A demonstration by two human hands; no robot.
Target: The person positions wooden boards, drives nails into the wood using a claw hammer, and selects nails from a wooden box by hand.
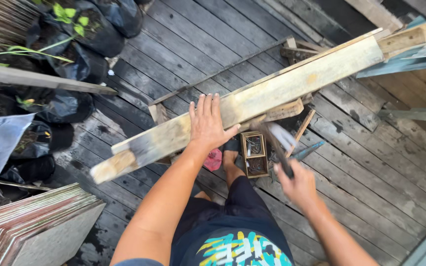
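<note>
Your left hand (207, 123) lies flat and open on the plank (252, 101), whose long axis runs from lower left to upper right. Your right hand (299, 184) is closed on the hammer (274, 143), just below the plank's near edge.

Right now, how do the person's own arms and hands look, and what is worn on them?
Both arms are bare to the frame's edge: no sleeves are visible. The left hand and right hand wear no gloves; no rings, watch or bracelet are visible. The right hand is slightly motion-blurred, so small details there cannot be told.
</note>
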